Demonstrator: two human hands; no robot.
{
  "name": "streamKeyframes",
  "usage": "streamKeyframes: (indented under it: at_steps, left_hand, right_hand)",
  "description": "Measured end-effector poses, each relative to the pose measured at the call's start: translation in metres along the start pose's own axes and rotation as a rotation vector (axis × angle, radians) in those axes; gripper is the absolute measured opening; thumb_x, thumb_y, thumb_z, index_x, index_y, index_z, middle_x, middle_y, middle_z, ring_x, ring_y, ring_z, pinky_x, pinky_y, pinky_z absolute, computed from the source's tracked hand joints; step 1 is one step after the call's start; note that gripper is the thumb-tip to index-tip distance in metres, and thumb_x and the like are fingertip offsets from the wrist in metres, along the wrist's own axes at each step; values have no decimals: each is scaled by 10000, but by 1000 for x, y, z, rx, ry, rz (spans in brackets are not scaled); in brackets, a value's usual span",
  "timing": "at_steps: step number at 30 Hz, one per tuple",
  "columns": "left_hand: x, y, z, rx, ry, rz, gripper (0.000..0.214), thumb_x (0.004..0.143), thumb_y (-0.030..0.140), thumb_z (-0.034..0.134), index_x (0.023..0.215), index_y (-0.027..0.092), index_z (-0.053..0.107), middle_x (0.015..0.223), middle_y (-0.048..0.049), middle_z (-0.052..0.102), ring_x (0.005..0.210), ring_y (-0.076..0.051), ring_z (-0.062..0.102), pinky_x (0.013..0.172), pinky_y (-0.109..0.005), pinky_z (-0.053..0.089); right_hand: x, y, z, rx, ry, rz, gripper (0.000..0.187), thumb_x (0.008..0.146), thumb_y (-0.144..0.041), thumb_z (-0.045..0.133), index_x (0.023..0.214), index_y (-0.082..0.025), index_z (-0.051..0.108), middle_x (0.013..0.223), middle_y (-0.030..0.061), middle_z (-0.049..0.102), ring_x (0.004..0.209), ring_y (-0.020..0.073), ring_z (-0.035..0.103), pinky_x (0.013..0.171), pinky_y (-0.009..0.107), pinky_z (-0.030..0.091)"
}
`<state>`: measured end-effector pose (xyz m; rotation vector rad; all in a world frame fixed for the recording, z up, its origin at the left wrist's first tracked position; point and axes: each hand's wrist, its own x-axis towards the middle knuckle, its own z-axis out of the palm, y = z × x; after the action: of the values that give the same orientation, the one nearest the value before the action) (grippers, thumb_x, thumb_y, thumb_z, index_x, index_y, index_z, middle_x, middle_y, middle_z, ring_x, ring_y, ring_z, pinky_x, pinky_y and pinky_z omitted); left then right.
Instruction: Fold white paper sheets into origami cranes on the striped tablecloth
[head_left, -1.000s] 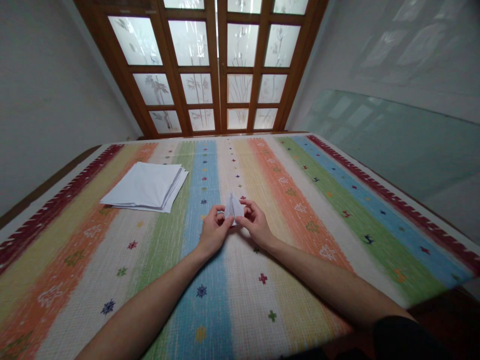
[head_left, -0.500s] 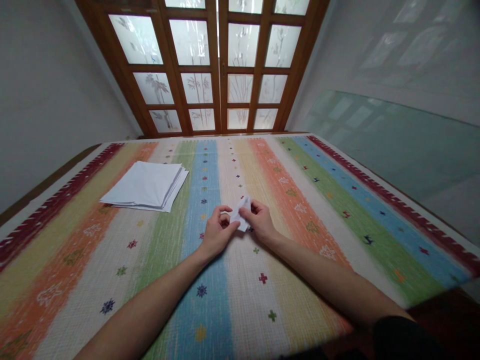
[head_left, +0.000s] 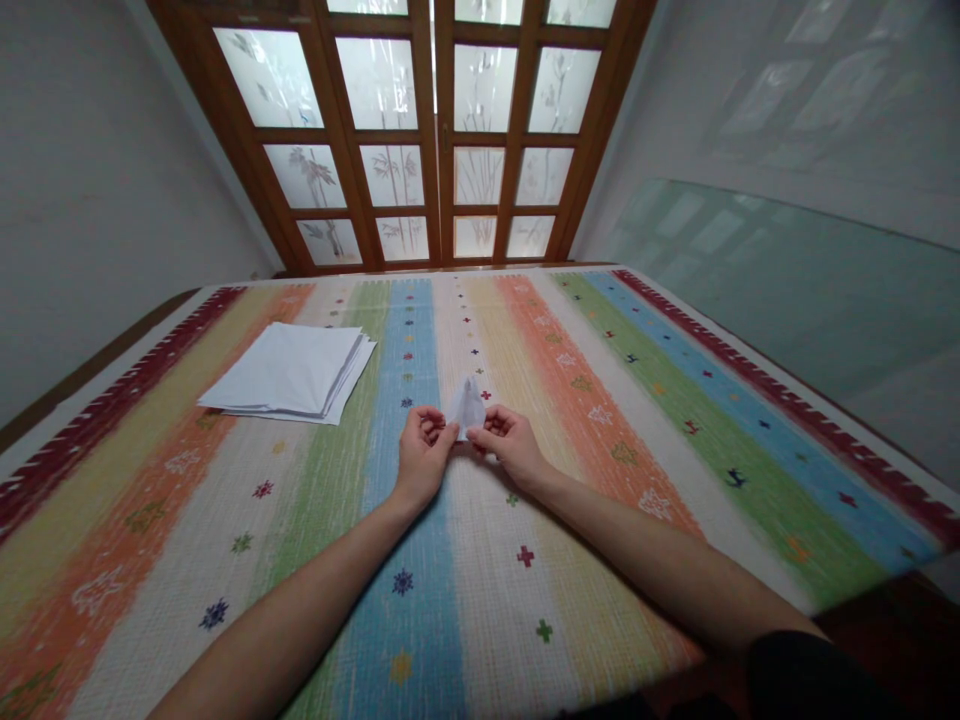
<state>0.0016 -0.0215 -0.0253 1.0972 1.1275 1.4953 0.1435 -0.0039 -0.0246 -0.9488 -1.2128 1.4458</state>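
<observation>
A small piece of folded white paper (head_left: 468, 402) is held up between my two hands above the middle of the table, its pointed tip upward. My left hand (head_left: 426, 446) pinches its lower left corner between thumb and curled fingers. At the lower right corner, my right hand (head_left: 508, 440) grips it the same way. Both thumbs lie on the side of the paper facing me. The far side of the folds is hidden.
A stack of white paper sheets (head_left: 289, 370) lies to the left on the striped tablecloth (head_left: 322, 540). Beyond the table's far edge stand wooden doors with frosted panes (head_left: 375, 85). A glass panel (head_left: 772, 270) leans along the right wall.
The folded paper has turned from a slant to upright, point up. My right hand has shifted its grip down to the lower right corner, and my left hand has moved slightly left.
</observation>
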Motion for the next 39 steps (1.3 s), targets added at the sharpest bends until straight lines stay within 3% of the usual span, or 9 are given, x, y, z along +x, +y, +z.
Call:
streamKeyframes:
  at_steps: [7,14,18,22,24,27,32,39]
  left_hand:
    - [4,-4,-2,9,29,13,335,682,328,706,870,191,464,752,28,569,600,-107,606,568,-225,485]
    - [2,-5,-1,84,49,90,386,648,247,738,960,181,522,876,-25,621,693,-124,620,613,-238,494]
    - [0,-3,-3,231,92,153,288,683,257,726,906,182,561,814,-13,620,726,-142,609,641,-256,488]
    - [-2,-3,-5,356,153,295,232,706,279,724,875,188,593,921,-33,610,824,-157,595,663,-262,487]
    - [-2,-2,-6,396,164,328,217,712,289,729,858,188,604,872,-18,601,776,-145,582,647,-257,478]
    - [-2,-2,-5,379,109,310,206,735,288,715,882,187,611,789,2,613,706,-130,582,658,-260,478]
    - [-3,-3,-3,267,115,272,357,701,257,740,1010,186,575,860,-20,654,750,-141,617,676,-262,492]
    - [-4,-2,-3,321,71,250,137,719,261,705,757,186,597,689,14,628,630,-126,577,639,-254,469]
  right_hand:
    - [1,7,0,122,-19,13,326,670,-373,736,930,-217,615,752,-16,647,575,121,588,525,256,497]
    - [0,7,0,28,15,-81,200,732,-356,684,854,-208,628,716,-17,639,562,108,572,552,254,483]
    - [-1,7,2,-54,22,-150,161,769,-345,652,849,-208,634,726,-8,635,590,119,568,581,266,480]
    - [-3,8,2,-145,46,-227,137,786,-303,618,879,-205,642,761,6,643,667,141,593,631,279,477]
    - [-4,8,1,-179,56,-257,134,791,-286,605,891,-204,641,789,13,650,708,151,604,677,292,480]
    - [-5,7,1,-231,75,-301,114,804,-271,592,886,-206,636,806,18,647,748,162,603,720,308,475]
    - [-7,5,2,-292,115,-348,89,821,-278,587,874,-220,630,823,25,627,778,176,591,740,325,476]
    - [-5,9,4,-195,182,-322,226,783,-282,643,989,-240,562,937,33,620,836,168,609,771,323,514]
